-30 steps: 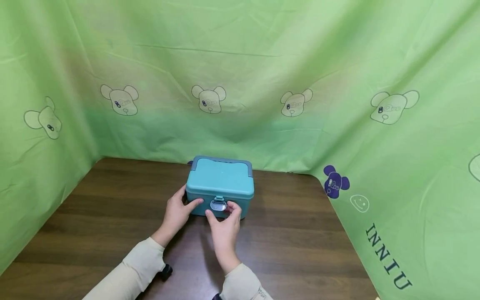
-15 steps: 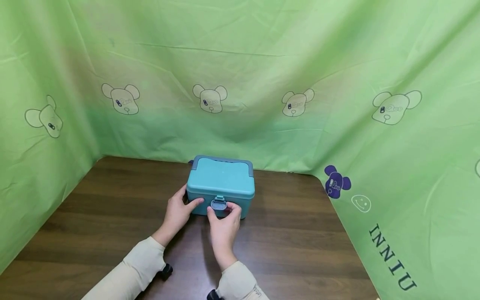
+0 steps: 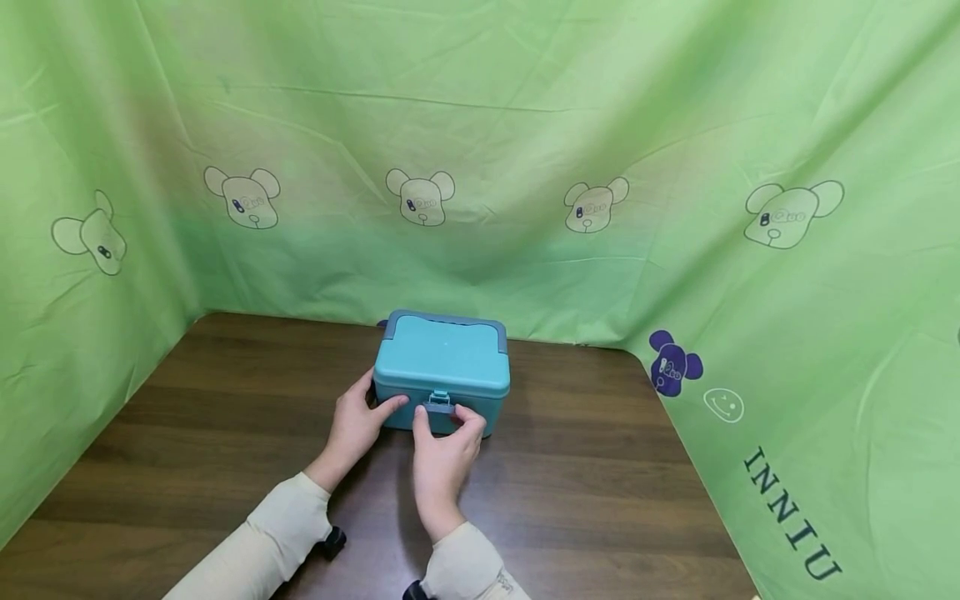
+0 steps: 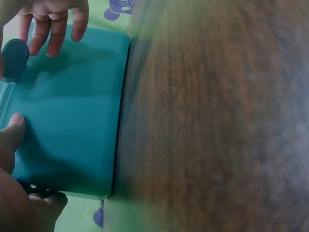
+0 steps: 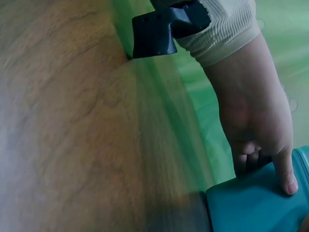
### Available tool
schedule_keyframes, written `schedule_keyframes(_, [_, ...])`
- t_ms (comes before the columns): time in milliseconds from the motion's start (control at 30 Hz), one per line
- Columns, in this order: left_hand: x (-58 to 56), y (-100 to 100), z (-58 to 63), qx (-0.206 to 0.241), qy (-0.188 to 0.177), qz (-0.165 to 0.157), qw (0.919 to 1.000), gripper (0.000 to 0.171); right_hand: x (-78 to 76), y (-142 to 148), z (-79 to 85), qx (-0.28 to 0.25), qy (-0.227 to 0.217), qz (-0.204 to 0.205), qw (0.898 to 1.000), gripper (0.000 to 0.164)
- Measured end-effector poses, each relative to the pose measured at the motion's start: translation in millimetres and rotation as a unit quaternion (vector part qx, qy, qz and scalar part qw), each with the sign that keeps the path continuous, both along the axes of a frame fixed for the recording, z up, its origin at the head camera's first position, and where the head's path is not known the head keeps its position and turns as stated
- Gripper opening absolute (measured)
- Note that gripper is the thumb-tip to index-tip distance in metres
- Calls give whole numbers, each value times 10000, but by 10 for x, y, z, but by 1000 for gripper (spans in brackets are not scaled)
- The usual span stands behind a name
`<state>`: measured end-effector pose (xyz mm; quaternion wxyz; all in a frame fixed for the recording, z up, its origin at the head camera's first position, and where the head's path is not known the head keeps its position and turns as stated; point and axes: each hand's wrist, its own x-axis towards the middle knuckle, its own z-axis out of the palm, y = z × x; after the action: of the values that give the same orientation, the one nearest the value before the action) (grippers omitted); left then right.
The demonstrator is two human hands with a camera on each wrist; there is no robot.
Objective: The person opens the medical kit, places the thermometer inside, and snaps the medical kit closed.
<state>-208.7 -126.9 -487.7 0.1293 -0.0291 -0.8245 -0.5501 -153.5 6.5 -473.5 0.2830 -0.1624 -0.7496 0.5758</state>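
A teal storage box (image 3: 441, 354) with a grey-blue carry handle (image 3: 501, 337) folded along its lid sits lid-down shut on the table. My left hand (image 3: 356, 423) grips its left front corner, thumb on the front wall and the other fingers around the left side. At the front middle, my right hand (image 3: 444, 467) pinches the grey-blue latch (image 3: 439, 408) between thumb and index finger. The latch flap is swung outward from the front wall, and in the left wrist view the latch (image 4: 15, 60) stands off the box. The right hand's other fingers hang in front of the box.
A dark wooden table (image 3: 600, 467) lies under the box. Green cloth (image 3: 495, 267) printed with bear heads closes off the back and both sides, close behind the box. A black wrist mount (image 5: 154, 34) shows on the left sleeve.
The latch flap has tilted upward, from facing front to nearly edge-on, with the right hand pinching it. The right wrist has shifted slightly left. The left hand and the box stay put.
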Motion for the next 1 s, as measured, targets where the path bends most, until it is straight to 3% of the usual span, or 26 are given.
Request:
schedule_keyframes(667, [24,8,-13,123,-91,-35,9999,79,-47,-7,124,-267,-45,-7,9996,54])
schedule_keyframes(1000, [45,0,28,204,-39,-88,9997,78,-108,49,154,410,127,-81,9990,50])
